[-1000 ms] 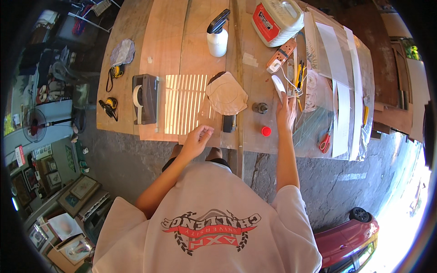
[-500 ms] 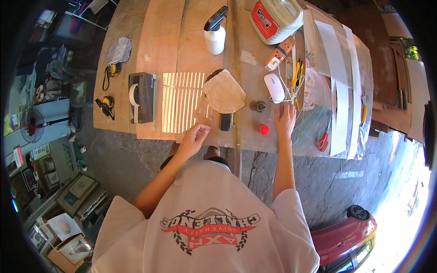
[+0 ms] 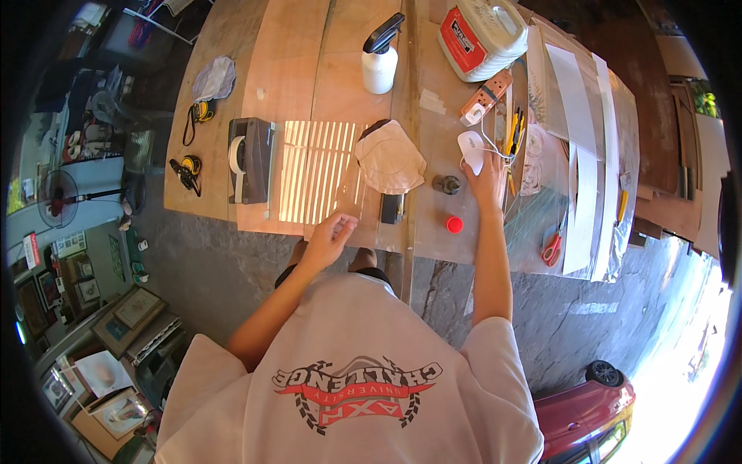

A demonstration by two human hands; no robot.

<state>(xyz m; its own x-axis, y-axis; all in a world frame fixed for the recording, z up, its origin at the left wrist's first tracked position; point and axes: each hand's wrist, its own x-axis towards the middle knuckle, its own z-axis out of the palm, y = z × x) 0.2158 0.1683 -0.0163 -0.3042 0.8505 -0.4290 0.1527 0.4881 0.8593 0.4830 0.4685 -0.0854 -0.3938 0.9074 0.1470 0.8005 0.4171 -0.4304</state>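
Note:
At the table's near edge my left hand point(image 3: 331, 234) is held with fingers loosely curled together, and nothing shows in it. Out over the right part of the table, my right hand point(image 3: 487, 185) has its thumb and fingers round the near end of a white, rounded corded device point(image 3: 470, 147). The device's white cord runs to a plug in an orange power strip point(image 3: 487, 94). Left of that hand stand a small dark bottle point(image 3: 446, 184) and a red cap point(image 3: 454, 224). Yellow-and-black cutters point(image 3: 515, 131) lie just beyond its fingers.
A crumpled tan cloth point(image 3: 392, 158) lies mid-table, with a black block point(image 3: 393, 207) below it. Around these are a spray bottle point(image 3: 379, 69), a large jug point(image 3: 483, 42), a tape dispenser point(image 3: 251, 162), tape measures point(image 3: 185, 174), red-handled scissors point(image 3: 552, 249) and white strips point(image 3: 580, 201).
My right hand has reached farther out and taken hold of the white device, which is now tilted. My left hand has hardly moved. The whole view has shifted slightly.

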